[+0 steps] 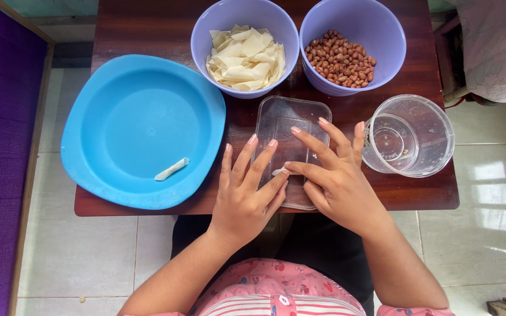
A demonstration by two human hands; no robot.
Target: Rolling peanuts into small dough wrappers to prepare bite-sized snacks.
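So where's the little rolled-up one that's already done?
The rolled piece lies alone in the blue plate, near its front edge, left of the left hand.

Blue plate [118,117], lavender bowls, seemingly clear tray [282,114].

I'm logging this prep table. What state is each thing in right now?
Blue plate: holds one rolled piece, otherwise bare.
Left bowl: part full of pale wrapper pieces.
Right bowl: part full of peanuts.
Clear cup: upright, nearly empty.
Clear lid: flat under both hands.
Left hand: flat, fingers extended.
Right hand: fingers on a small pale piece.
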